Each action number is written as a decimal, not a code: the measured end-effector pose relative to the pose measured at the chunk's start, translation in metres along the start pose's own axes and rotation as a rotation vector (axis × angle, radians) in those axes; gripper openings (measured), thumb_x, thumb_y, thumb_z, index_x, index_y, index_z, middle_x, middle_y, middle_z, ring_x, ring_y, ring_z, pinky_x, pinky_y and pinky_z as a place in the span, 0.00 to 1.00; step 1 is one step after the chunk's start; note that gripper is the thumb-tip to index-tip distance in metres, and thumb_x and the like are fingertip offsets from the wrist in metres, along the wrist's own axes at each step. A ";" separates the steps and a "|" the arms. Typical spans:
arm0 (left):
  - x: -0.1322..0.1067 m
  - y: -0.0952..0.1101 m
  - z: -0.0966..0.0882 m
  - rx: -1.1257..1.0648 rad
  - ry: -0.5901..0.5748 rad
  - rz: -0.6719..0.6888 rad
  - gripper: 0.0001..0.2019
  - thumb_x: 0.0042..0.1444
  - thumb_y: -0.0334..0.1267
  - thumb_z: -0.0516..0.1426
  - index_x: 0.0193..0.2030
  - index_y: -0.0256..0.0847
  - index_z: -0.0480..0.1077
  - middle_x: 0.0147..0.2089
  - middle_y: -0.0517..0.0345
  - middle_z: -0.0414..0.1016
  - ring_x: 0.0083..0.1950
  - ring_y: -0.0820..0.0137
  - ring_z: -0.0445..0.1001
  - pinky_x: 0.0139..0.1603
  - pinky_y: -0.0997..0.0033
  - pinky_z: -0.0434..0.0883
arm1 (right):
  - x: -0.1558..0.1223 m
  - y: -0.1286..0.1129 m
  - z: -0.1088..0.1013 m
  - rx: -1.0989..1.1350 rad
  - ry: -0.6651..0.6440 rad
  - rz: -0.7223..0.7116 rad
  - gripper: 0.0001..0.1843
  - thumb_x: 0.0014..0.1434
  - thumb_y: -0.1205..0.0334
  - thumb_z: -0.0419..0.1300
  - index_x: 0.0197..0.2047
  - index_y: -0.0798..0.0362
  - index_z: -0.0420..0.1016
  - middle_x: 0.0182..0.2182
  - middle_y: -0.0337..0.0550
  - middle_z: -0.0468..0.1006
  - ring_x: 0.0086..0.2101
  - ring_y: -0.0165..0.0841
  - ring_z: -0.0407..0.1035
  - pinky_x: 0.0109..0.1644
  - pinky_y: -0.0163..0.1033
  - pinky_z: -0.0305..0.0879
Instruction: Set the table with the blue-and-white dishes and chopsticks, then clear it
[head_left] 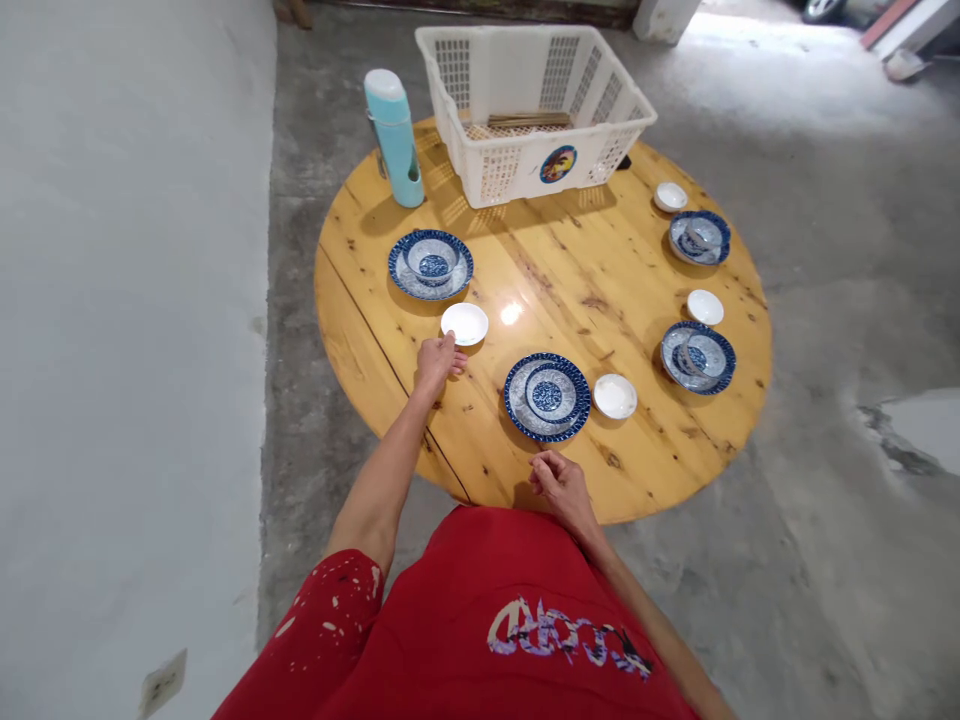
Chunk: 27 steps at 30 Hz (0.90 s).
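My left hand [439, 362] reaches over the round wooden table [570, 270] and its fingertips touch the near rim of a small white saucer [465, 323]. Just behind that saucer sits a blue patterned plate with a bowl on it [430, 264]. My right hand [561, 484] rests at the table's near edge with its fingers curled and nothing visible in them. Right in front of it lies another blue plate with a bowl [547, 396], and a white saucer [615, 396] sits to its right.
A white plastic basket [534, 110] holding chopsticks stands at the table's far side, with a teal flask [394, 137] to its left. Two more blue plate settings [697, 357] [700, 237], each with a white saucer, sit on the right. Concrete floor surrounds the table; a wall runs on the left.
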<state>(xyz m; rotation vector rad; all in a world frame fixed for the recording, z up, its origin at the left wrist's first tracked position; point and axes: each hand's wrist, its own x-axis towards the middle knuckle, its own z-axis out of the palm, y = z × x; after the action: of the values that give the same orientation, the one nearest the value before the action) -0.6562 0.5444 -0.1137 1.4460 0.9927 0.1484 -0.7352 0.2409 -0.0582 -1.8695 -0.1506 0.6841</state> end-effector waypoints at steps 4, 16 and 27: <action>-0.023 -0.008 -0.008 0.072 0.010 0.059 0.20 0.60 0.54 0.49 0.32 0.37 0.68 0.32 0.47 0.79 0.26 0.73 0.77 0.25 0.78 0.72 | -0.009 0.004 -0.004 -0.067 0.065 -0.028 0.13 0.59 0.55 0.53 0.27 0.51 0.70 0.21 0.36 0.72 0.20 0.30 0.66 0.27 0.33 0.59; -0.131 -0.024 -0.024 0.099 0.273 0.285 0.13 0.54 0.43 0.52 0.36 0.36 0.72 0.30 0.56 0.78 0.28 0.70 0.77 0.28 0.72 0.74 | -0.026 0.026 -0.050 -0.169 0.162 -0.040 0.09 0.57 0.65 0.53 0.27 0.54 0.72 0.22 0.38 0.76 0.23 0.28 0.66 0.28 0.31 0.54; -0.313 -0.046 0.185 0.325 -0.246 0.397 0.17 0.58 0.51 0.51 0.37 0.40 0.71 0.30 0.55 0.78 0.29 0.68 0.76 0.31 0.70 0.74 | -0.105 0.121 -0.205 0.078 0.307 -0.029 0.14 0.59 0.57 0.49 0.29 0.54 0.71 0.21 0.37 0.74 0.20 0.28 0.68 0.26 0.31 0.58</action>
<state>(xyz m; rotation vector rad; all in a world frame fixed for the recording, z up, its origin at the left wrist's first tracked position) -0.7521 0.1985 -0.0386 1.9004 0.5355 0.0957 -0.7402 -0.0188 -0.0749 -1.8687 0.0463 0.3710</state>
